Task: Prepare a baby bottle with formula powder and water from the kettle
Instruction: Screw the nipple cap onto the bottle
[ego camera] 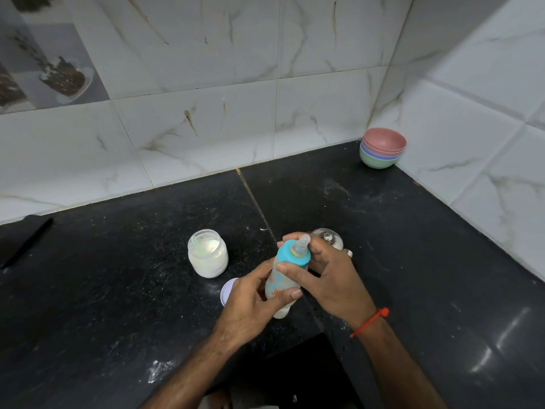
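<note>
A baby bottle [280,283] with a blue collar and clear teat is held tilted above the black counter, milky liquid inside. My left hand [250,305] grips its body from the left. My right hand [324,276] wraps its fingers around the blue collar at the top. An open glass jar of white formula powder [208,253] with a scoop inside stands to the left. The jar's white lid [227,292] lies beside my left hand, partly hidden. A steel kettle [330,239] with a glass lid sits behind my right hand, mostly hidden.
A stack of coloured bowls [382,147] sits in the far right corner against the tiled walls. A dark flat object [23,240] lies at the left edge. Spilled white powder [160,369] marks the black counter [118,290] near its front.
</note>
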A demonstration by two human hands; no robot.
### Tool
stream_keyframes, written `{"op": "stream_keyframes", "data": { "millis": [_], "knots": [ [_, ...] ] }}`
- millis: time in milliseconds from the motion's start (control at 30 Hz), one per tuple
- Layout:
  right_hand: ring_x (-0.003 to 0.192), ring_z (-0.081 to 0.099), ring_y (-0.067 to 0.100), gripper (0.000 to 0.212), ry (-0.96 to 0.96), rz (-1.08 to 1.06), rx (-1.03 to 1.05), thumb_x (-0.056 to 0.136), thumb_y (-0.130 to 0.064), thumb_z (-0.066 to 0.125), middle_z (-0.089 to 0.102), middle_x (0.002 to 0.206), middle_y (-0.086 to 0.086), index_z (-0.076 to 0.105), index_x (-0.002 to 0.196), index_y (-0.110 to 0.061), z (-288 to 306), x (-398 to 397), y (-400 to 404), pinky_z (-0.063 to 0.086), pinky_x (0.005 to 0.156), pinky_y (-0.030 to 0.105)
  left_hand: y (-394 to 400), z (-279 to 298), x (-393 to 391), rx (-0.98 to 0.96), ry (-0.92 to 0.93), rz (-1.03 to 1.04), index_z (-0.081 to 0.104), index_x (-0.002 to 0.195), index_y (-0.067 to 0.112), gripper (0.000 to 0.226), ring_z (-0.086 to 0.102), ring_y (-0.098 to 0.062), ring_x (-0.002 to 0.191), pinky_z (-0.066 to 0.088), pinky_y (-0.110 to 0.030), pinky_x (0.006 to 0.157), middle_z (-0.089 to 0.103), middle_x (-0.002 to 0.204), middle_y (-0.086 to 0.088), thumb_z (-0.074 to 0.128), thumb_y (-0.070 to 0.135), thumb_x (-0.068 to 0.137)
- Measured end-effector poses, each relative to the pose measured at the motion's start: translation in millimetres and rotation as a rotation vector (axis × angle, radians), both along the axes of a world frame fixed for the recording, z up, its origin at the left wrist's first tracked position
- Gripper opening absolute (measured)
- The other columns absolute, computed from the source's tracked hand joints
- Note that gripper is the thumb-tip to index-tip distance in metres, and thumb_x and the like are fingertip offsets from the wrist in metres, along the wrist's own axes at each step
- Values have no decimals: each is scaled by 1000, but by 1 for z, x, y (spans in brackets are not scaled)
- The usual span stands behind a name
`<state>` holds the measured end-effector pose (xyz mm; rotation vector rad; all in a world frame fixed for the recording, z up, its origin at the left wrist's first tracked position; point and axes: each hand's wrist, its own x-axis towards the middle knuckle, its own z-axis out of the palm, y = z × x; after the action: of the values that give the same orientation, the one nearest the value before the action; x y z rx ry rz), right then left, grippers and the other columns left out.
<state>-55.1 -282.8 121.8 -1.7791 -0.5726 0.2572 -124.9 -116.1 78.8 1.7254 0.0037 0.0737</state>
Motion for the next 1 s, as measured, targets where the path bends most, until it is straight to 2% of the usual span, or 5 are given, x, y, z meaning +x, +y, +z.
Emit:
{"op": "stream_keyframes", "data": {
  "millis": [167,267,400,733,1000],
  "knots": [
    [112,70,6,50,-44,-92,-89,87,-39,79,74,119,-8,66,131,-21,2,-3,4,61,95,36,4,-2,0,66,-23,0,60,133,42,52,74,-4,110,59,-17,88,76,120,21,83,40,87],
    [115,71,9,47,32,7,-33,88,-31,80,75,122,-6,66,132,-20,5,2,-3,61,97,37,5,-1,0,79,-49,-17,61,134,42,53,73,-5,112,58,-16,86,75,121,21,81,50,86],
    [120,70,15,47,126,152,39,90,-20,78,73,129,-4,64,135,-18,14,12,-17,60,96,35,8,2,4,67,-40,-89,61,138,43,59,73,-13,113,61,-29,91,75,122,14,78,61,84],
    [126,66,19,45,85,242,45,92,-18,72,71,132,4,60,136,-20,32,14,-21,58,102,41,21,5,16,11,16,-198,66,137,26,59,73,-23,114,59,-49,100,76,123,0,84,44,84],
    [122,68,24,45,83,315,21,95,-8,69,71,130,8,58,139,-13,42,19,-28,58,98,36,22,6,12,-42,62,-273,66,135,18,52,71,-3,95,55,-18,80,77,109,9,81,31,87]
  ]
}}
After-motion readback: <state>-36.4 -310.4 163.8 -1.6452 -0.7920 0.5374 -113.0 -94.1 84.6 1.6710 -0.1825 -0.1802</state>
